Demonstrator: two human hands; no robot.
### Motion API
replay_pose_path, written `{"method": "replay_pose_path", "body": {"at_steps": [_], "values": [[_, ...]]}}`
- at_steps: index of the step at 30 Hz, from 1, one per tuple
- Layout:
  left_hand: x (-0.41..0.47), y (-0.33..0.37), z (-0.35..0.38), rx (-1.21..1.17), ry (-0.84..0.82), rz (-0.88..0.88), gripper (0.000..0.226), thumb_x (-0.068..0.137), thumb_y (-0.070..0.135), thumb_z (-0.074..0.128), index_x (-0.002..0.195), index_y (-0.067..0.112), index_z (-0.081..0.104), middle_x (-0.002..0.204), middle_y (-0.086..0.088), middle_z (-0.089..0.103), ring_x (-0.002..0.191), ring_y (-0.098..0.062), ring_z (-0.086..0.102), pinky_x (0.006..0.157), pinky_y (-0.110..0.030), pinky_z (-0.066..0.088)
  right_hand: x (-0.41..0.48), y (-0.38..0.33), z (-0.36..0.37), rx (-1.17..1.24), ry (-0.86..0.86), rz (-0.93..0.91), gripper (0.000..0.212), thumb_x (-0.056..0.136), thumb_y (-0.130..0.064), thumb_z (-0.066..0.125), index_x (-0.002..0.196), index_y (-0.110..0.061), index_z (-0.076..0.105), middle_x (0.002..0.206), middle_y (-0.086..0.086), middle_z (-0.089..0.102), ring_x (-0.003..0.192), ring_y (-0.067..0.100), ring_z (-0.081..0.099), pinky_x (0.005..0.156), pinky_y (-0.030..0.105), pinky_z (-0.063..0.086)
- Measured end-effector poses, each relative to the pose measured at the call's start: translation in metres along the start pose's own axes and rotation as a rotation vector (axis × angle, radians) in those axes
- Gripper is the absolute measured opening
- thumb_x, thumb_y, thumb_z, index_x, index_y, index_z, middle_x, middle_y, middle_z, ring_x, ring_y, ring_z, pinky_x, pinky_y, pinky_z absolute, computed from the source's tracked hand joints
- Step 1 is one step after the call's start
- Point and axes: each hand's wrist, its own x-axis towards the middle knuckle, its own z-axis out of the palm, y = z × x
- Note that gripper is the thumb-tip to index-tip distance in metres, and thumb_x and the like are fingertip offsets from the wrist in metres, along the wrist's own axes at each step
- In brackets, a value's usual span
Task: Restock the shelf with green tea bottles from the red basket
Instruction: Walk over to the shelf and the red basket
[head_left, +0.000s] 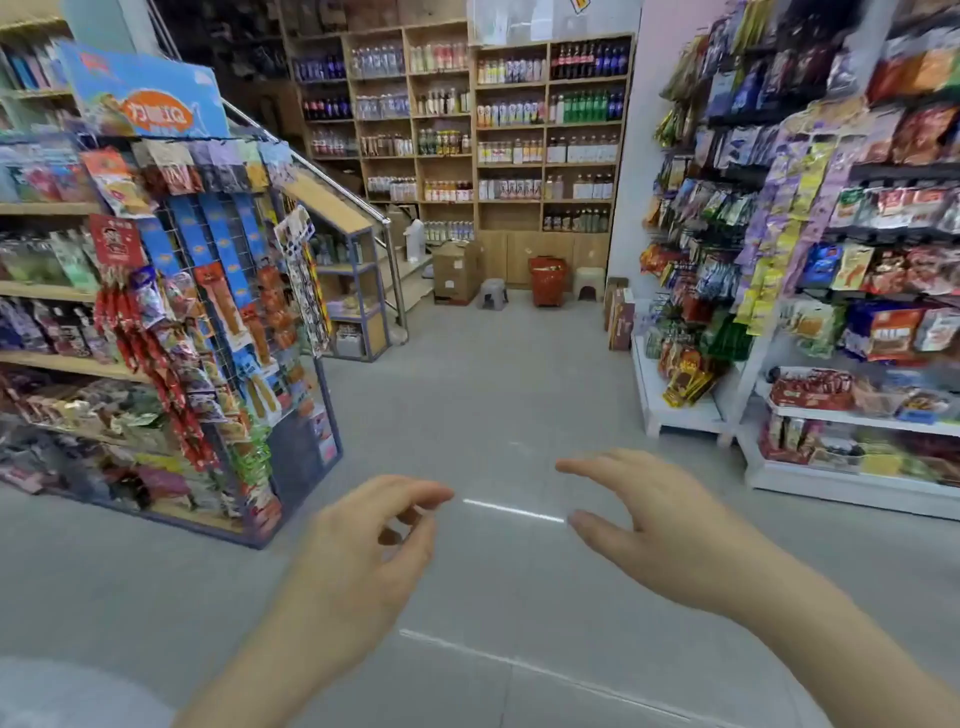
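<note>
The red basket (548, 280) stands on the floor far ahead, at the foot of the wooden drinks shelf (545, 130) on the back wall. That shelf holds rows of bottles in many compartments; green bottles (584, 106) fill one upper right compartment. Whether the basket holds bottles is too small to tell. My left hand (363, 540) and my right hand (644, 519) are raised in front of me over the grey floor, both empty, fingers loosely curled and apart. Both hands are several metres short of the basket.
A snack rack (223, 332) with hanging packets juts out on the left. White snack shelves (810, 312) line the right. A cardboard box (456, 270) and two small stools (492, 293) (589, 283) flank the basket. A staircase railing (332, 182) rises at the back left.
</note>
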Motion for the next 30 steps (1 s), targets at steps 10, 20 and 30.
{"method": "replay_pose_path", "body": {"at_steps": [10, 20, 30], "values": [[0.162, -0.171, 0.126, -0.096, -0.094, -0.512, 0.066, 0.083, 0.028, 0.070, 0.140, 0.020, 0.037, 0.133, 0.004, 0.044, 0.121, -0.015, 0.045, 0.098, -0.029, 0.037, 0.159, 0.146, 0.063, 0.271, -0.099, 0.375, 0.090, 0.079, -0.064, 0.055, 0.150, -0.036, 0.008, 0.160, -0.010, 0.008, 0.147, 0.013, 0.006, 0.117, 0.032, 0.013], [0.371, -0.251, 0.220, -0.601, 0.199, -0.769, 0.016, 0.094, 0.005, 0.051, 0.094, 0.013, 0.065, 0.082, -0.010, 0.066, 0.066, -0.019, 0.053, 0.058, -0.027, 0.044, 0.324, 0.341, 0.071, 1.135, 0.390, 0.743, 0.030, 0.093, -0.016, 0.055, 0.123, -0.021, 0.056, 0.099, 0.009, 0.071, 0.088, 0.027, 0.069, 0.080, 0.038, 0.053], [0.620, -0.345, 0.310, -0.392, 0.140, -0.559, 0.043, 0.081, -0.021, 0.053, 0.088, 0.019, 0.066, 0.079, -0.008, 0.061, 0.061, -0.009, 0.052, 0.050, -0.008, 0.041, 0.617, 0.485, 0.033, 0.696, 0.410, 0.514, 0.021, 0.084, -0.006, 0.062, 0.096, -0.023, 0.067, 0.101, 0.000, 0.063, 0.083, 0.004, 0.058, 0.066, 0.003, 0.040]]}}
